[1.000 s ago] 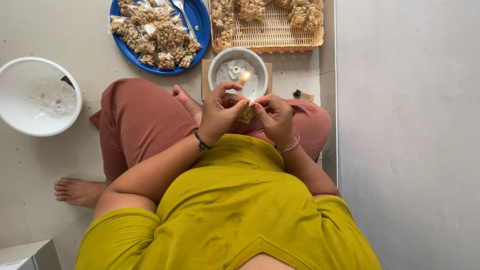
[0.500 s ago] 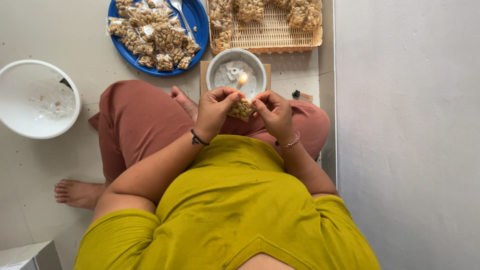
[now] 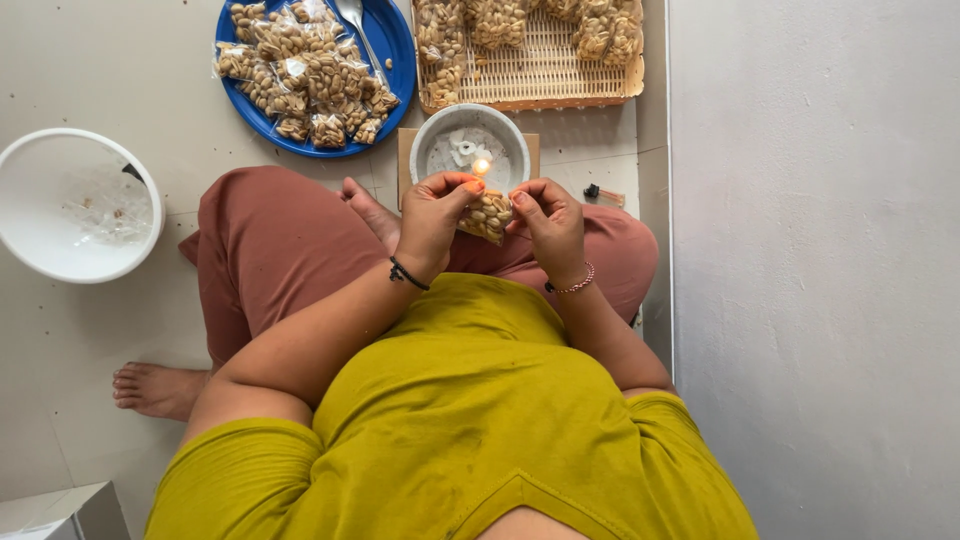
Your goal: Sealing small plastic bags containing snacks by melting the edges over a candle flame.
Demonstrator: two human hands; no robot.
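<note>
I sit cross-legged on the floor. Both hands hold one small clear packet of peanuts (image 3: 489,215) by its top corners. My left hand (image 3: 432,218) pinches the left corner and my right hand (image 3: 549,222) pinches the right. The packet's top edge is right at a small candle flame (image 3: 481,166), which burns in a grey bowl (image 3: 436,141) standing just beyond my hands on a piece of cardboard.
A blue plate (image 3: 396,52) heaped with filled peanut packets and a spoon lies ahead on the left. A woven tray (image 3: 545,72) holds more packets ahead on the right. A white basin (image 3: 28,250) sits at left. A small lighter (image 3: 603,194) lies near a wall on the right.
My hands have lifted the packet slightly, bringing its top edge up to the flame. Otherwise everything stays in place.
</note>
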